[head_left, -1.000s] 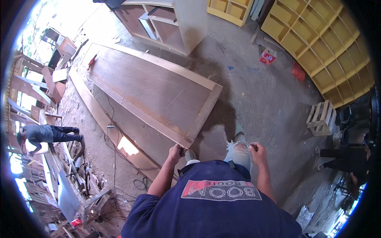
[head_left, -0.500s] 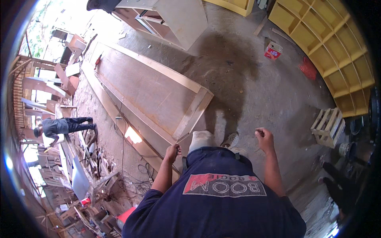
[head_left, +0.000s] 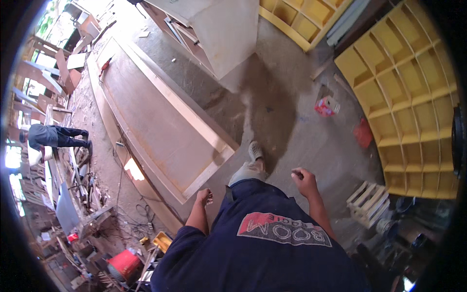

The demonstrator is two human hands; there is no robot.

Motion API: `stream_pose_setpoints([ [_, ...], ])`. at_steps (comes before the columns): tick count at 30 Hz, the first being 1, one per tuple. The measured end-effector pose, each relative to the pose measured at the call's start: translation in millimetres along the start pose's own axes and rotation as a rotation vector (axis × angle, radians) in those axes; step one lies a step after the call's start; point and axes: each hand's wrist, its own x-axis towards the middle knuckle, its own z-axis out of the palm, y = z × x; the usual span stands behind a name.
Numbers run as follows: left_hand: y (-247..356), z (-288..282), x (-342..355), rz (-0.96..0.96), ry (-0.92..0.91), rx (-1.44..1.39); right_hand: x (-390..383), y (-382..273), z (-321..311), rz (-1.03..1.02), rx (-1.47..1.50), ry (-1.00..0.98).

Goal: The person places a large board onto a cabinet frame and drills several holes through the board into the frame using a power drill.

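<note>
Framed wooden panel (head_left: 151, 117) lies roughly flat, low over the floor (head_left: 316, 146), ahead and to the left; near corner just beside left hand (head_left: 204, 196), no contact seen; judged fairly heavy, long, stiff along the frame, likely thinner and springier mid-sheet; dry wood, little slip expected; best hold: frame rails, one at each end; left fingers curled, right hand (head_left: 304, 181) likewise, well apart from panel; how tightly closed, or whether gripping anything small, cannot tell; panel underside and supports hidden; red tool (head_left: 106, 64) at far end too small to identify.

Left hand (head_left: 205, 196), below centre, and right hand (head_left: 304, 181), right of centre: fingers curled inward; forearms (head_left: 197, 217) extended forward.
</note>
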Motion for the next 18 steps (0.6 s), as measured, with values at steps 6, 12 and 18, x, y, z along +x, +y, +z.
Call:
stream_pose_setpoints([
  [6, 213.8, 88.1, -8.8, 0.363, -0.144, -0.007, 119.4, -60.3, -61.4, -0.115, -0.040, 0.019],
  [12, 374.5, 128.5, -70.3, 0.572, -0.277, -0.448, 240.3, -111.6, -85.7, -0.113, -0.023, 0.011],
  [18, 484.0, 157.2, -92.6, 0.577, -0.347, -0.880, 394.3, -170.8, -78.6, -0.209, -0.013, -0.240],
])
